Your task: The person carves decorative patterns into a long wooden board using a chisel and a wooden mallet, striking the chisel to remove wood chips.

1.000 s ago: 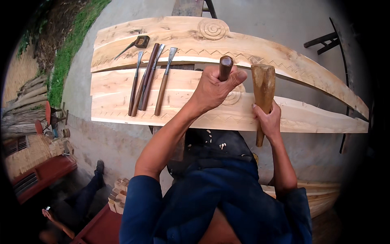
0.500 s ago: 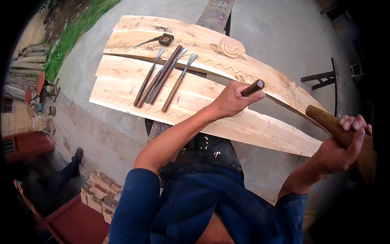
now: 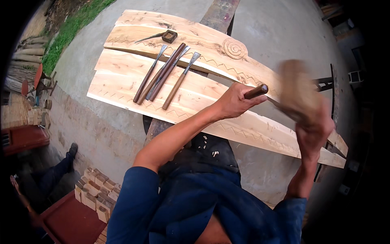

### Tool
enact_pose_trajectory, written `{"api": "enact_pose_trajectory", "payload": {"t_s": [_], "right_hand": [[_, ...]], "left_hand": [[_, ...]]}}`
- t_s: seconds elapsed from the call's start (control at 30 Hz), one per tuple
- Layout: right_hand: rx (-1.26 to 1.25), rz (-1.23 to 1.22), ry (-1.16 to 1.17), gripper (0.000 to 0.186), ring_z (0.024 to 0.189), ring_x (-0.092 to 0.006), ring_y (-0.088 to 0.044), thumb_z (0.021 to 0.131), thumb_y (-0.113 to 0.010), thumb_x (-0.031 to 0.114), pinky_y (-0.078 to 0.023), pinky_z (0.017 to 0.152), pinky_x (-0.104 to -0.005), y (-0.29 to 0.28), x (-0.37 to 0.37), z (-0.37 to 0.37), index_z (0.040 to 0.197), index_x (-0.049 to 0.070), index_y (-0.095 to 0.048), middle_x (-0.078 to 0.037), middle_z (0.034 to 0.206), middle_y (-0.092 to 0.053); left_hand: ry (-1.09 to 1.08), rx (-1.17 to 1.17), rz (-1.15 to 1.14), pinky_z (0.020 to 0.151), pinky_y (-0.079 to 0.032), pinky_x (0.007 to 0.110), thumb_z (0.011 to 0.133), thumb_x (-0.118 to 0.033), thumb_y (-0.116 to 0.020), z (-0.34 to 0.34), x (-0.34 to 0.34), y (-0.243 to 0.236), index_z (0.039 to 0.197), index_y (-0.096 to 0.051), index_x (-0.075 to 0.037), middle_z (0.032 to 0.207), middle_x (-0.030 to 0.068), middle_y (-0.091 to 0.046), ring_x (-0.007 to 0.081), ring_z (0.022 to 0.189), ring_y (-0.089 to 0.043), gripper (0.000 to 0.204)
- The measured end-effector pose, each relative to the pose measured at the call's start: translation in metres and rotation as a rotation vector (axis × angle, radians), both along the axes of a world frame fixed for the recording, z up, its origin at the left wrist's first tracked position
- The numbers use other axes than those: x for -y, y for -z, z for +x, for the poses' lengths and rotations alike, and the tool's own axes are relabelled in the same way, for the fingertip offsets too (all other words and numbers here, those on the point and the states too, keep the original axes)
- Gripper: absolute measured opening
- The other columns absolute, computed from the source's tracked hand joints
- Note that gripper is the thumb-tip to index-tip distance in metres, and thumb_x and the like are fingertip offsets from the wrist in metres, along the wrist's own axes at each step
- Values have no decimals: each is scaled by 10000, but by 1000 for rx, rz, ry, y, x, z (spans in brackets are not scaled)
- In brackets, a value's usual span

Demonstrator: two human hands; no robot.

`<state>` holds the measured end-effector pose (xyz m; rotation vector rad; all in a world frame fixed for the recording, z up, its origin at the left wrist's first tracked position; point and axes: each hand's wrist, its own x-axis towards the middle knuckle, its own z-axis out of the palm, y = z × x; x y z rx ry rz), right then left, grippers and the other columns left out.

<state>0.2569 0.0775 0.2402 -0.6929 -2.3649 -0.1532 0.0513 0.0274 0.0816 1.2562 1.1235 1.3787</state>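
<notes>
My left hand (image 3: 235, 101) is wrapped round a dark wooden chisel handle (image 3: 256, 91) over the near carved board (image 3: 134, 79); its blade is hidden under the hand. My right hand (image 3: 315, 128) grips a wooden mallet (image 3: 295, 87), blurred by motion, its head just right of the chisel handle's end. Beyond lies the far board (image 3: 183, 30), bearing a carved spiral (image 3: 234, 48) and zigzag lines. Several chisels lie side by side across the boards, among them a flared chisel (image 3: 178, 83). An ink-line marker (image 3: 169, 36) with a small square cup rests on the far board.
A narrow support beam (image 3: 220, 15) runs beneath the boards. Stacked wood blocks (image 3: 97, 191) stand at the lower left beside a red surface (image 3: 73, 217). Another person's leg (image 3: 61, 162) stretches out at the left. A dark trestle (image 3: 325, 83) stands at the right.
My right hand has swung the mallet leftward, close to the chisel handle. The left hand keeps its hold on the chisel. The whole view has shifted slightly.
</notes>
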Motion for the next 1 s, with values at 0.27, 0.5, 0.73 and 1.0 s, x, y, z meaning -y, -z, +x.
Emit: {"api": "enact_pose_trajectory", "payload": {"t_s": [0.27, 0.5, 0.73, 1.0], "right_hand": [[-826, -655, -141, 178, 623, -80, -493, 901, -688, -30, -424, 624, -217, -43, 8, 9, 1045, 51, -623, -31, 834, -564], [178, -108, 248, 197, 696, -169, -644, 904, -713, -2, -527, 662, -367, 31, -13, 1, 1078, 61, -644, -71, 824, -683], [-742, -1280, 140, 145, 711, -123, -638, 927, -745, 109, -524, 677, -288, 129, 33, 27, 950, -16, -675, -55, 801, -666], [-655, -1421, 361, 173, 578, -129, -597, 950, -699, 159, -494, 565, -289, 211, 41, 43, 927, 3, -628, -48, 710, -630]], "left_hand": [[44, -2, -10, 574, -323, 292, 1039, -246, -711, 1, -8, -8, 707, -541, -41, 661, -66, -407, 48, 662, -367, 426], [22, -24, -45, 551, -321, 272, 1041, -258, -706, -8, -2, -11, 662, -463, -67, 619, -73, -410, 33, 613, -383, 489], [-371, 521, 14, 465, -245, 247, 1119, -347, -560, -29, 0, -23, 679, -382, -150, 568, -55, -319, 63, 493, -303, 514], [-292, 415, -51, 494, -276, 245, 1104, -356, -596, -11, 7, -18, 707, -425, -140, 598, -67, -340, 50, 535, -316, 483]]}}
